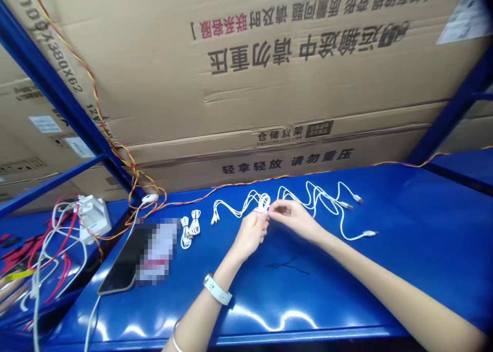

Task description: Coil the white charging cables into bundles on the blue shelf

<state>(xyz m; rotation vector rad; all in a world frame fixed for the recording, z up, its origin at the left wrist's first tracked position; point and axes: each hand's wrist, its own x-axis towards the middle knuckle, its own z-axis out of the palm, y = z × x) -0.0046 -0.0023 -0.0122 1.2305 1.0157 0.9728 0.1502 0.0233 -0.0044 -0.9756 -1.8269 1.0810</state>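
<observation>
My left hand (250, 234) is closed around a small coil of white multi-head charging cable (264, 203) on the blue steel shelf (292, 290). My right hand (292, 218) pinches the same cable beside the coil with its fingertips. The cable's loose strands and metal-tipped plugs (358, 199) spread out to the right of my hands. To the left of my left hand lie several small plug ends (214, 218) and two tied bundles of white cable (190, 229). The coil partly hides the strands inside my fingers.
A dark smartphone (123, 259) and a blurred packet (157, 249) lie at left. Beyond them stands a white charger (94, 218) with tangled white and red wires. A twisted red-yellow wire (246, 185) runs along the shelf's back. Large cardboard boxes (269, 85) fill the shelf above.
</observation>
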